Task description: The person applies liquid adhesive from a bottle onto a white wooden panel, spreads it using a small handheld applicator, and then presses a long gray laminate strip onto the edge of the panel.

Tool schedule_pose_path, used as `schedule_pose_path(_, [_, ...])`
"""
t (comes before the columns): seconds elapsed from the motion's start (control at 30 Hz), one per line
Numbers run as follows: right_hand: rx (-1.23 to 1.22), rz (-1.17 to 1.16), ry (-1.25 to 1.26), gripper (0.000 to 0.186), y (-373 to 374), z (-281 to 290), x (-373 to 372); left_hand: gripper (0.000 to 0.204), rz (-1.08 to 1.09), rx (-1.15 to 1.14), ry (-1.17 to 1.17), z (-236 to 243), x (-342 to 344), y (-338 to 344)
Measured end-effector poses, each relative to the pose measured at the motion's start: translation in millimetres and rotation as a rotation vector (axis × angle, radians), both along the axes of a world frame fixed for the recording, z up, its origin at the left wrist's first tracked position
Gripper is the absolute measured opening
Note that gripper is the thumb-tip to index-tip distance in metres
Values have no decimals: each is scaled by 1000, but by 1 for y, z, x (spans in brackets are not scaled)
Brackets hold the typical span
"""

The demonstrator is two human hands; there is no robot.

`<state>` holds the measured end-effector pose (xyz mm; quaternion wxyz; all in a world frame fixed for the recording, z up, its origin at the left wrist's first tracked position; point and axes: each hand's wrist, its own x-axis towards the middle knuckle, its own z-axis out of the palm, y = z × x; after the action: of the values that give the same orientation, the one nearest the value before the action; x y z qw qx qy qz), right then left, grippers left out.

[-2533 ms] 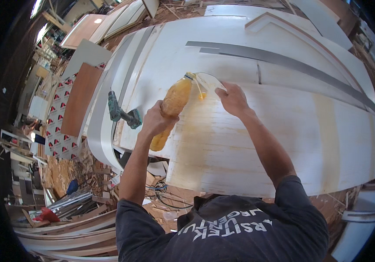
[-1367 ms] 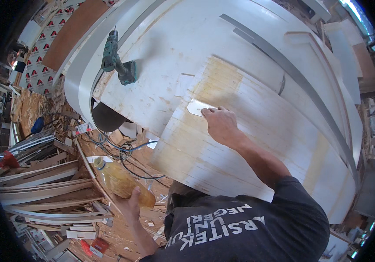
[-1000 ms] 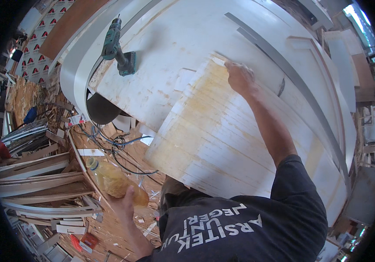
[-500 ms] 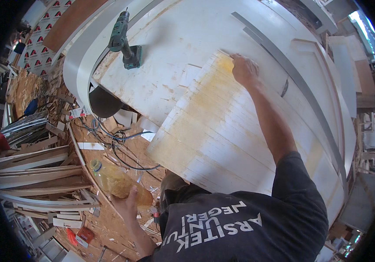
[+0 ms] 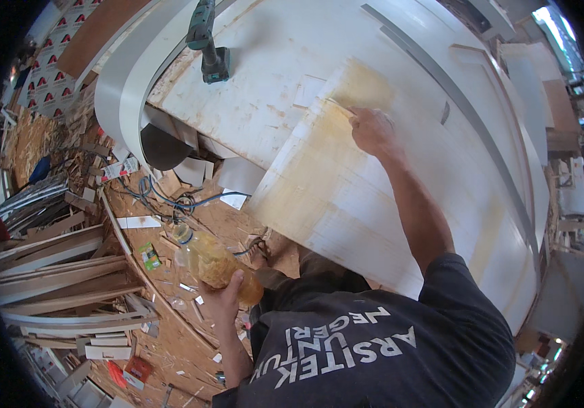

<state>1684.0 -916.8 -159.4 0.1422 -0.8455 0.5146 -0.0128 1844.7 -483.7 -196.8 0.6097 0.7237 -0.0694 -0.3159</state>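
- Right hand [image 5: 372,129]: arm stretched forward, palm down and fingers pressed flat on the pale, white-painted slatted wooden panel [image 5: 346,197]; whether anything lies beneath the palm cannot be told.
- Slatted wooden panel: lies tilted across the large white curved bench [image 5: 264,81]; a yellow-amber wet stain [image 5: 363,85] covers its far end, just beyond and beside the right hand.
- Left hand [image 5: 222,299]: lowered at the person's left side, fingers wrapped around the clear plastic bottle of amber-yellow liquid [image 5: 213,262].
- Plastic bottle: held tilted over the floor, neck pointing up and to the left, well apart from the panel.
- Green cordless power drill [image 5: 207,41]: rests on the far left part of the bench, well apart from both hands.
- Floor [image 5: 169,326]: strewn with wood chips and offcuts; a blue cable [image 5: 176,200] curls below the bench edge; stacked pale wooden strips [image 5: 54,265] lie to the left.
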Motion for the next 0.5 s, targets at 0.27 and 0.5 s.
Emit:
schedule_pose_path(0.27, [49,2,-52,34,151,15,22,73,-151,-17,-107,-19,52,71])
schedule_pose_path(0.5, [60,93,-33,35,270,18,40,74,-117,2,-82,-31,83,125])
